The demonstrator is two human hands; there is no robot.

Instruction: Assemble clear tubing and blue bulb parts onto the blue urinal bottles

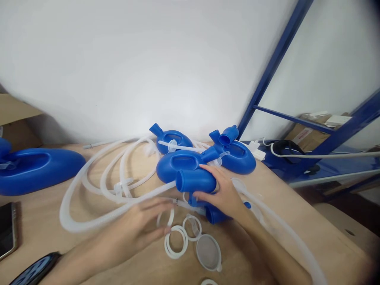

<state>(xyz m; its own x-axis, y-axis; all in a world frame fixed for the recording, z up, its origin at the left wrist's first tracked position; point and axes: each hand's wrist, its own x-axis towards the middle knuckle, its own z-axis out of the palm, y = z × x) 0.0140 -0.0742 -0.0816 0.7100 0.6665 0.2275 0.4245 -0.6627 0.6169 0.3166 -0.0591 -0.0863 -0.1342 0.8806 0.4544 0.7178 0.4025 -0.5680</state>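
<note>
The tube (195,181) is short, wide and smooth, a plain blue, its round mouth facing left. It is in the right hand (224,190), thumb on the near side and fingers over the top, just in front of a blue bottle (166,171). A second blue tube (216,215) sits beneath. The left hand (142,221) is blurred; a white ring (171,217) shows between its fingertips, but I cannot tell whether it is pinched.

The table (133,267) is pale wood. A whitish hose (67,202) loops across its left half, and a round translucent lid (208,252) lies near the stacked rings (175,242). A phone (7,229) lies at the left edge.

Behind stands a white wall (133,71); to the right, a blue metal frame (271,67) and a cardboard box (310,132).
</note>
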